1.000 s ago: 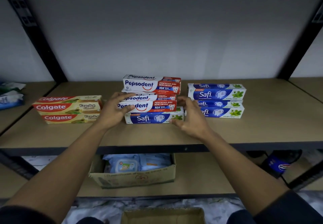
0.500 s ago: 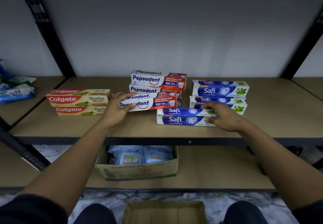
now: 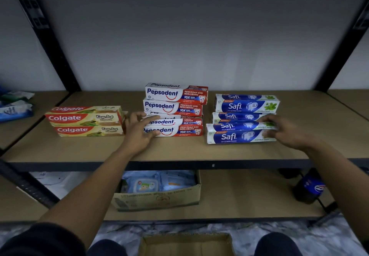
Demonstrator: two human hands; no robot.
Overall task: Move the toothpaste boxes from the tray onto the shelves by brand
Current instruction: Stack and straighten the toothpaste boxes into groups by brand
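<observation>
The nearest Safi box [image 3: 239,136], blue and white with a green leaf print, lies lengthwise on the right part of the middle shelf [image 3: 179,150], close to the near edge. The right hand [image 3: 287,132] grasps its right end, fingers curled over the top and thumb against the front face. Just behind it, two more Safi boxes [image 3: 247,104] lie one after the other toward the wall, all parallel. To the left, apart from the Safi group, stands a cluster of red, white and blue Pepsodent boxes [image 3: 175,96], some stacked and the rest in front of them. The left hand [image 3: 139,132] holds the left end of the nearest Pepsodent box [image 3: 179,130], thumb across the front face and fingers spread over the top; this box sits slightly askew against the ones behind it. Further left, just beside that hand, two Colgate boxes [image 3: 83,118] in red and beige lie one behind the other. On the neighbouring shelf at the far left lie some soft blue and white packets [image 3: 14,108], blurred. On the lower shelf, below the Pepsodent group, an open cardboard carton [image 3: 157,200] holds pale blue wipe packs. To the lower right a dark bottle [image 3: 308,186] with a blue label stands partly hidden behind the right forearm. At the very bottom, between the person's knees, the rim of a cardboard tray [image 3: 185,243] shows.
</observation>
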